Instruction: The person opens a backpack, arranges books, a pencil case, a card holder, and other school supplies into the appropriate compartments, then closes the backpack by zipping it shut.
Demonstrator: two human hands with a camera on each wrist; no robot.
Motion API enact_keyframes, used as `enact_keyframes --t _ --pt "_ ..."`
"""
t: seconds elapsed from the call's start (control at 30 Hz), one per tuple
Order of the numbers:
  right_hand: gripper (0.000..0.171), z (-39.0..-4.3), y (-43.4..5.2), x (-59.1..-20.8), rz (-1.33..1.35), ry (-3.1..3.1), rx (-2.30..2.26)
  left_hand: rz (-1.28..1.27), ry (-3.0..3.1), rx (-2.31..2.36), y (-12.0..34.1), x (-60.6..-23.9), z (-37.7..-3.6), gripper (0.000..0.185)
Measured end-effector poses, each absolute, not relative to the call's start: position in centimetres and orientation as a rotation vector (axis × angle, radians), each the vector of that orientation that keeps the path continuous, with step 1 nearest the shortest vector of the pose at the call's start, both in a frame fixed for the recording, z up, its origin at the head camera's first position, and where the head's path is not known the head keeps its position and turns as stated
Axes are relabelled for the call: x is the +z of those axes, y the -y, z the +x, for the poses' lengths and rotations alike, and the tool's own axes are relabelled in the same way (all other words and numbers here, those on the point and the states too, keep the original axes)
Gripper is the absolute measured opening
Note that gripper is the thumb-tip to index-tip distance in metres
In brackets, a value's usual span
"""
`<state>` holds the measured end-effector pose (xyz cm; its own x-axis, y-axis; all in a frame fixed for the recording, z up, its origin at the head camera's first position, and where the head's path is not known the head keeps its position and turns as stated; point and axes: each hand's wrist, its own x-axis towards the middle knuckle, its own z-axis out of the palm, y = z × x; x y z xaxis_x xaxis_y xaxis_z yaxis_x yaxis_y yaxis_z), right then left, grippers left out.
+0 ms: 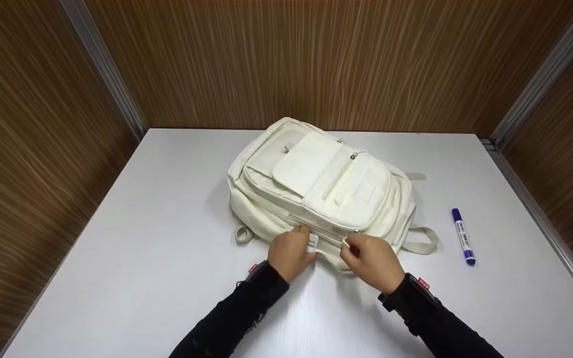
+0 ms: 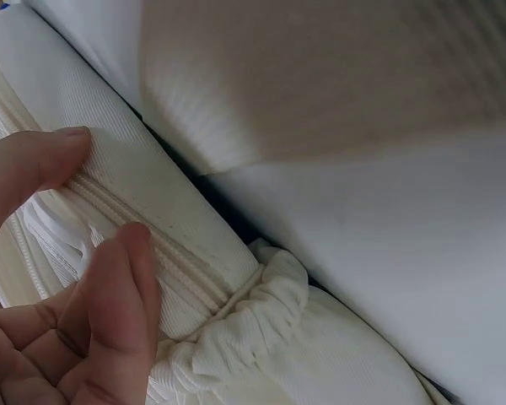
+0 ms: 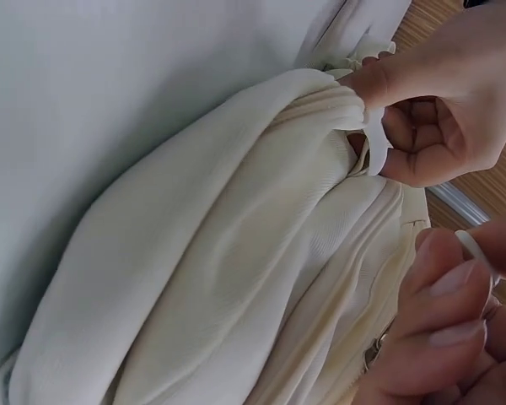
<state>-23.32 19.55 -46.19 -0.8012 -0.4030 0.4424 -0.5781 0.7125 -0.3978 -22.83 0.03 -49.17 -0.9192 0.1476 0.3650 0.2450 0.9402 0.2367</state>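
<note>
Zipper slider hidden behind fingers, left hand (image 1: 290, 254) pinching backpack (image 1: 316, 186) zipper seam, right hand (image 1: 373, 261) pinching white pull tab (image 3: 476, 249), near worktop (image 1: 142, 248) front edge.

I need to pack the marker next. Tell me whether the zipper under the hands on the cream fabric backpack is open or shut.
Shut where visible: on the cream fabric backpack, the zipper teeth meet beside the left hand. The right hand pinches a white pull tab.

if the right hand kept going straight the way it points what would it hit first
Most likely the backpack: the right hand points away from the person at its near edge and already pinches a zip pull there. The marker lies off to the side, out of that line.
</note>
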Motion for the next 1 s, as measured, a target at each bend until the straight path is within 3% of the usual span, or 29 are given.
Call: enact_keyframes --t 1.0 --pt "0.03 -25.2 -12.3 -43.9 0.823 2.649 0.676 -0.384 2.664 -0.543 0.1 -49.8 -22.0 0.042"
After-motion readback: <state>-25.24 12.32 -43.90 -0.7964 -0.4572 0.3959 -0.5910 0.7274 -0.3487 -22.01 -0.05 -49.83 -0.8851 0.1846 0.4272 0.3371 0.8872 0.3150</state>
